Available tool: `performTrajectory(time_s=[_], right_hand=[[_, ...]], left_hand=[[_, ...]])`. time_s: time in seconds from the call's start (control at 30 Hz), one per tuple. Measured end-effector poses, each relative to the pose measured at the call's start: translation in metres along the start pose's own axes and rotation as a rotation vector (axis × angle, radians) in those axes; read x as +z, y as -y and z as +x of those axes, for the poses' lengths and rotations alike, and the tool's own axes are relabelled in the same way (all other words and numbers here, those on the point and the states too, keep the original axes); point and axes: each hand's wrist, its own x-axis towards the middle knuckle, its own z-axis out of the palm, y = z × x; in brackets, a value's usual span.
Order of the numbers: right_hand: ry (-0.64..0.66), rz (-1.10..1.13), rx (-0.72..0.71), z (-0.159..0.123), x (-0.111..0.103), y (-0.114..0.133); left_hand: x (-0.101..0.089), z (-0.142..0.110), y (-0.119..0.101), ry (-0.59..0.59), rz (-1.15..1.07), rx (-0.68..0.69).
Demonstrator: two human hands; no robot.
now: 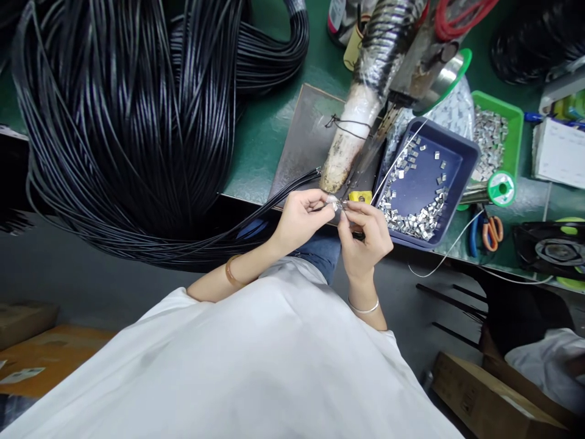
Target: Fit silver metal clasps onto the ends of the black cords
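Note:
My left hand (pixel 305 214) and my right hand (pixel 366 235) meet fingertip to fingertip at the front edge of a metal plate (pixel 292 143). Both are closed in a pinch around a small shiny metal piece (pixel 337 206); the fingers partly hide it, and its exact kind cannot be made out. Black cables (pixel 292 184) run in from the left, their ends on the plate just behind my left hand. A small yellow block (pixel 360 197) is right behind my right fingers. Close on the right, a blue tray (pixel 423 183) contains many loose metal connector shells (pixel 423 222).
A big bundle of black cable (pixel 132 122) covers the left of the green table (pixel 256 140). A plastic-wrapped exhaust hose (pixel 361 110) hangs over the plate near a solder spool (pixel 445 79). Right are a green tray (pixel 514 131), orange-and-blue-handled pliers (pixel 492 233) and a fan (pixel 555 250).

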Motion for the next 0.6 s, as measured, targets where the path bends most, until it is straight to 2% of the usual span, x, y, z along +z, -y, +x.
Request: performTrajectory(time_s=[0.13, 0.37, 0.6], right_hand=[[-0.001, -0.017, -0.01, 0.0006, -0.0012, 0.0005], [0.032, -0.011, -0.04, -0.003, -0.0014, -0.0009], [0.033, -0.003, 0.0, -0.0005, -0.0034, 0.0001]], left_hand=[[0.0003, -0.001, -0.0027, 0.001, 0.028, 0.021], [-0.0046, 0.0016, 0.0006, 0.044, 0.005, -0.049], [-0.0037, 0.0, 0.0028, 0.082, 0.029, -0.026]])
